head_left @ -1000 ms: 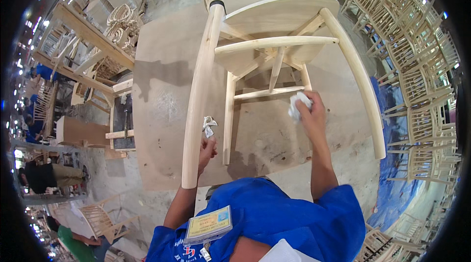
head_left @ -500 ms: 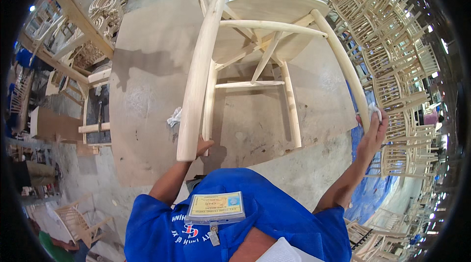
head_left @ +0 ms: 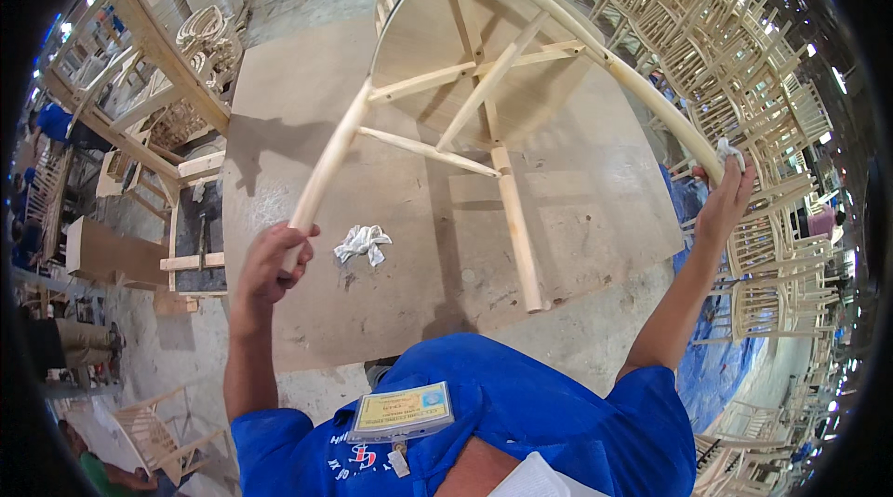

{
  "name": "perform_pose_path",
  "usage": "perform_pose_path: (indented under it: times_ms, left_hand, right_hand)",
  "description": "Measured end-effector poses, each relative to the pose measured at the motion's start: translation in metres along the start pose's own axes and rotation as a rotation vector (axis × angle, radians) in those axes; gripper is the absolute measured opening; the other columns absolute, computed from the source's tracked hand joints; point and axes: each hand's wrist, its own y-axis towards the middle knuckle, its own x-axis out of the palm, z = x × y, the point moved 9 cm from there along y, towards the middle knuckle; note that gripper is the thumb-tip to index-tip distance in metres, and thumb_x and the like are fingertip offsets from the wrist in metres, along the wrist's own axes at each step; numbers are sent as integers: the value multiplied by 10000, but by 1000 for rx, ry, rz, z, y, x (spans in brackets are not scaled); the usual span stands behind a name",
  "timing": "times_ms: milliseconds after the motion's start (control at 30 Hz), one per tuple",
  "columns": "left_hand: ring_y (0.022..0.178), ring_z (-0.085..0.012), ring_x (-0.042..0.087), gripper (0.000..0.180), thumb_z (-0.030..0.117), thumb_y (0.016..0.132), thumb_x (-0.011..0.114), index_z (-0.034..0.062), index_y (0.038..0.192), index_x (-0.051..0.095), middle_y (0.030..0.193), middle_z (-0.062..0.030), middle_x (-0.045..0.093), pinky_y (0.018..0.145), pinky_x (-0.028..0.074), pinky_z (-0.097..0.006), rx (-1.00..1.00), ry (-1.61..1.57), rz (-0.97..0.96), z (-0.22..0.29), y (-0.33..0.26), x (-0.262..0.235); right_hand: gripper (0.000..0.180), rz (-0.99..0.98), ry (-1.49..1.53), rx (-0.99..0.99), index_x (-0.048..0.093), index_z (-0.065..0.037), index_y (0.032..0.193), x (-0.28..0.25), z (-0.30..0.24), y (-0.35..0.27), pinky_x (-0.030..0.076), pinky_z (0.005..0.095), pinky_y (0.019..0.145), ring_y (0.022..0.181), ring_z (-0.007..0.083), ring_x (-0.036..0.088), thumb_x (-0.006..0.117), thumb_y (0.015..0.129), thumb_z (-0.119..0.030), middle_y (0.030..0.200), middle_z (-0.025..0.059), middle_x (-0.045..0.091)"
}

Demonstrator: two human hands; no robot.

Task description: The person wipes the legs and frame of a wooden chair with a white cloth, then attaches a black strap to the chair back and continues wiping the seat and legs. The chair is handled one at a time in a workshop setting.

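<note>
A pale unpainted wooden chair [head_left: 419, 41] is tipped in front of me, with the underside of its seat, its cross braces and stretchers facing me. My left hand [head_left: 270, 263] is closed around the lower end of the chair's left leg [head_left: 327, 162]. At the right, my right hand [head_left: 724, 199] has its fingers wrapped round a white cloth [head_left: 730, 155] at the end of another chair leg [head_left: 665, 111]. A third leg [head_left: 521, 241] points down toward me between my arms. Another crumpled white cloth [head_left: 363, 244] lies below the chair, near my left hand.
A brown board [head_left: 577, 227] covers the floor under the chair. Wooden frames [head_left: 153, 41] stand at the left. Stacked chairs [head_left: 670, 4] line the right side beside blue sheeting [head_left: 716, 348]. Another person [head_left: 102, 469] is at the lower left.
The chair has turned and tilted, showing more of its seat underside. My left hand has come up and left on its leg; my right hand with the cloth has shifted slightly upward and right.
</note>
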Motion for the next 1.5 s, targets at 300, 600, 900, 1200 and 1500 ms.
perform_pose_path:
  times_ms: [300, 600, 900, 1200, 1500]
  left_hand:
    - [382, -38, 397, 400, 331, 967, 528, 57, 1223, 665, 692, -40, 567, 352, 316, -174, 413, 21, 125, 182, -59, -23]
    - [502, -72, 427, 419, 404, 1063, 366, 93, 1145, 635, 711, 16, 485, 435, 367, -208, 575, 109, 132, 260, -30, -31]
    - [622, -80, 503, 562, 529, 1072, 364, 80, 1316, 598, 763, 11, 526, 565, 423, -239, 732, 57, 220, 280, -17, -67]
    - [985, -167, 629, 475, 470, 978, 629, 31, 1133, 724, 953, -48, 688, 933, 485, -338, 455, 458, -337, 88, -8, -76]
    - [766, -256, 588, 481, 436, 955, 468, 71, 681, 618, 704, -62, 608, 1017, 406, -494, 882, 54, -86, 34, -33, -88]
  right_hand:
    - [254, 29, 392, 694, 503, -43, 1231, 63, 217, -179, 561, 345, 671, 804, 229, 642, 495, 1037, -207, 1052, 112, 601]
    - [219, -253, 475, 926, 468, -59, 1192, 161, 201, -291, 458, 278, 498, 618, 146, 578, 477, 1052, -228, 876, 115, 627]
    - [243, -418, 407, 1009, 471, -49, 1229, 134, 125, -355, 448, 279, 459, 620, 169, 607, 493, 1050, -213, 904, 117, 643]
    - [209, -263, 216, 1024, 576, -57, 1172, 86, 117, -374, 437, 253, 463, 619, 123, 597, 540, 1036, -211, 873, 60, 655]
    - [208, -726, -128, -67, 684, -27, 1134, 402, -25, -343, 523, 333, 743, 826, 220, 685, 656, 958, -133, 940, 138, 712]
